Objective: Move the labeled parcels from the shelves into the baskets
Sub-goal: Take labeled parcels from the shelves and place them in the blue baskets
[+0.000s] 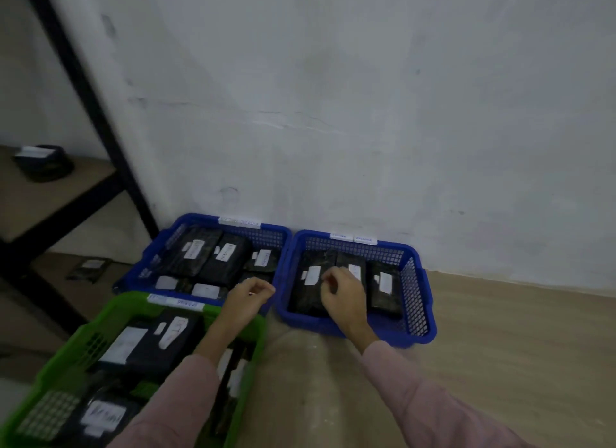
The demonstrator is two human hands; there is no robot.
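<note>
Green basket [66, 357] is overhung by the empty left hand [248, 297], fingers loosely curled; right hand [343, 301] is bent over a parcel [306, 302], grip cannot be told.

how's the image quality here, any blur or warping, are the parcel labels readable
Head view: dim, flat light, no glare. Head view: motion blur softens everything, so writing on the parcel labels is mostly unreadable. Head view: the shelf post leans hard, probably wide-angle distortion.

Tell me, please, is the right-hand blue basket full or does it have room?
Room left: three black parcels lie flat in one layer inside the right blue basket, below its rim.
</note>
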